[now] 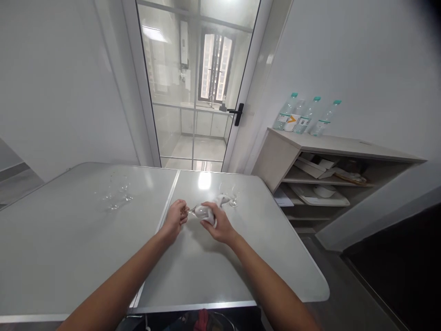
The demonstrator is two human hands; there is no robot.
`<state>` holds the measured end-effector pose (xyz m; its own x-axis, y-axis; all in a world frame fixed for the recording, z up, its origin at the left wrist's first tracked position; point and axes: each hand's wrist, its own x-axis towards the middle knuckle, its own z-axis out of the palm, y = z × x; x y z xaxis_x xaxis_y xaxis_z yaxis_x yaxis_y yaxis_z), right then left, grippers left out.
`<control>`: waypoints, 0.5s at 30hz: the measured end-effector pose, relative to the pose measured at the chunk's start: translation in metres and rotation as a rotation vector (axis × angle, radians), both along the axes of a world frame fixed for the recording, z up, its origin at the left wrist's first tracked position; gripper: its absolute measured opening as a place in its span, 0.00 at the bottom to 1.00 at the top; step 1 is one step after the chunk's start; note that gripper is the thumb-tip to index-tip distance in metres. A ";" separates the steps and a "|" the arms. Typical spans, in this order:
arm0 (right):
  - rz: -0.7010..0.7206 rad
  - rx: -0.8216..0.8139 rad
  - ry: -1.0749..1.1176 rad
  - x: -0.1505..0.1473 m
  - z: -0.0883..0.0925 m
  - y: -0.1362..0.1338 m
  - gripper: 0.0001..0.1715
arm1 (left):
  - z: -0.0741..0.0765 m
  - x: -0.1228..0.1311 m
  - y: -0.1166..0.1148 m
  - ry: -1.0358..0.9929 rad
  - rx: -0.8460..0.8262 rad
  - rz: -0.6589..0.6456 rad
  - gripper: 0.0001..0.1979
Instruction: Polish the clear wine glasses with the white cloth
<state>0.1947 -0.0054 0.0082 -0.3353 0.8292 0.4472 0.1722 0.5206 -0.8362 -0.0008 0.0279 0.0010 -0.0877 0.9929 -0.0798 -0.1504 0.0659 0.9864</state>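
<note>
A clear stemmed wine glass [200, 212] lies sideways in the air between my two hands, just above the table. My left hand [177, 216] is closed on its stem and foot end. At the bowl, my right hand [220, 224] is closed round a white cloth [220, 199], pressing it against the glass near the rim. Part of the cloth sticks out beyond the fingers, and its extent inside the bowl is hidden. Just past the right hand, more clear glassware [233, 201] stands on the table, partly behind the cloth.
Several clear stemmed glasses [126, 189] stand on the left half of the pale table [79, 248], faint against it. A metal strip [168, 197] divides the tabletop. To the right, a shelf cabinet [285, 151] carries several plastic bottles [305, 117]. A glazed door [193, 105] stands behind the table.
</note>
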 end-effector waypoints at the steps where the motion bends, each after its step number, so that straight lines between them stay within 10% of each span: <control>1: 0.032 0.036 -0.040 0.001 0.001 -0.002 0.24 | 0.000 0.000 0.002 -0.027 -0.038 -0.030 0.09; 7: -0.303 -0.194 0.344 -0.006 0.001 0.008 0.21 | 0.002 0.008 -0.014 0.337 0.341 0.033 0.11; 11: -0.272 -0.611 0.643 -0.012 -0.010 0.016 0.27 | -0.003 0.009 -0.020 0.752 0.655 0.054 0.06; 15: -0.249 -0.612 0.659 -0.012 -0.016 0.017 0.27 | -0.008 0.004 -0.012 0.982 0.795 -0.019 0.07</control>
